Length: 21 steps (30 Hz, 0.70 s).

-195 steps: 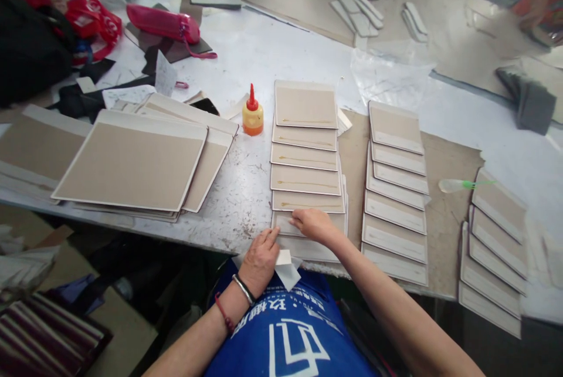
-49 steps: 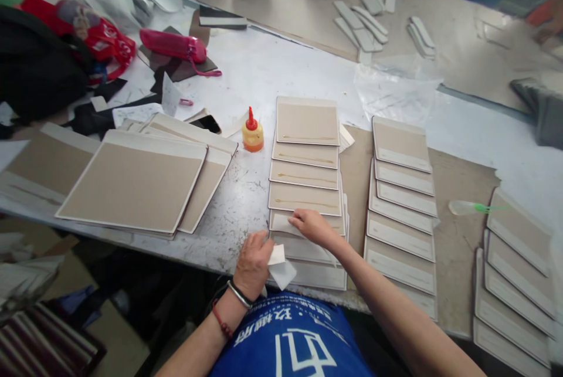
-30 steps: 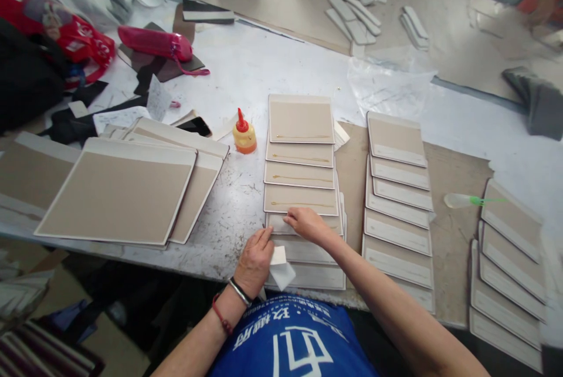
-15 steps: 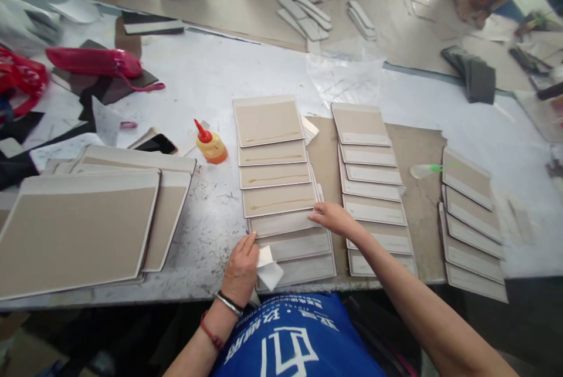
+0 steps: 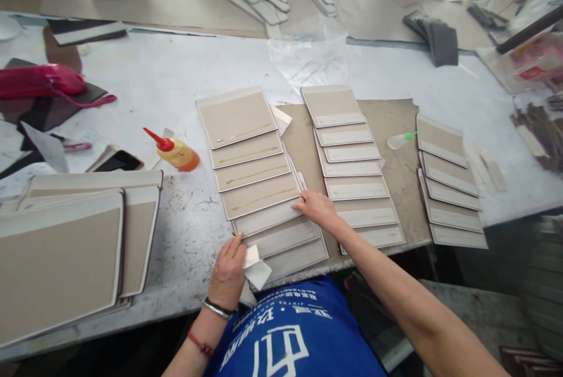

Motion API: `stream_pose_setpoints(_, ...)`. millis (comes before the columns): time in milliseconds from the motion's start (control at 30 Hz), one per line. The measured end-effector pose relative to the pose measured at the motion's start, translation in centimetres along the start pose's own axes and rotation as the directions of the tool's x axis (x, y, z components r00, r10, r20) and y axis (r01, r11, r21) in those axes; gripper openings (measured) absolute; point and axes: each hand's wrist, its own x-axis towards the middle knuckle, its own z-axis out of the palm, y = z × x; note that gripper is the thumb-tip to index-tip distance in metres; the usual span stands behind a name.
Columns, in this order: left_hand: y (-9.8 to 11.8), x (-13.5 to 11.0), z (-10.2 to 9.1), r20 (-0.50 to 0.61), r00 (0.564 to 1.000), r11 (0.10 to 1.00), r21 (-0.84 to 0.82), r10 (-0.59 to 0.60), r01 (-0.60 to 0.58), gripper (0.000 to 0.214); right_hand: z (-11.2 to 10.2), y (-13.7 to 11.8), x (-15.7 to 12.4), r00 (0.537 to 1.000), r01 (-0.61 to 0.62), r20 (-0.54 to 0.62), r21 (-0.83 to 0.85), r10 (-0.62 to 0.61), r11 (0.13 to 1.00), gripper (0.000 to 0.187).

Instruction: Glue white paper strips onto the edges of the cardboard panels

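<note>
White table (image 5: 193,230), near edge: my left hand (image 5: 228,267) seemingly held folded white paper (image 5: 257,273); right hand (image 5: 318,208), fingers bunched narrow, risked smearing thin amber streak (image 5: 251,204) by brushing.

Boards (image 5: 237,116): smooth, matt faces. Strips (image 5: 266,217) along the near edges: matt, paper-like. Slip (image 5: 258,274): smooth, matt paper. Bottle (image 5: 183,158): translucent plastic. Pouch (image 5: 39,80): glossy, plastic-like. Bag (image 5: 308,51): clear, wrinkled plastic film. Bangle (image 5: 217,309): shiny metal. Apron (image 5: 308,318): printed cloth. Table (image 5: 185,218): smooth, scuffed near the front edge.
</note>
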Motion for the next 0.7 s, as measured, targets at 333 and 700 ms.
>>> stream_pose_setpoints(333, 0.11, 0.08, -0.09, 0.009, 1.0, 1.0, 0.018, 0.004, -0.004, 0.019, 0.48, 0.01, -0.18, 0.999, 0.027, -0.04, -0.007, -0.027, 1.0, 0.025)
stream_pose_setpoints(700, 0.25, 0.04, -0.09, 0.031, 1.0, 1.0, 0.027, 0.004, -0.005, 0.018, 0.33, 0.29, -0.2, 0.998, 0.043, -0.037, 0.002, -0.043, 0.999, 0.027)
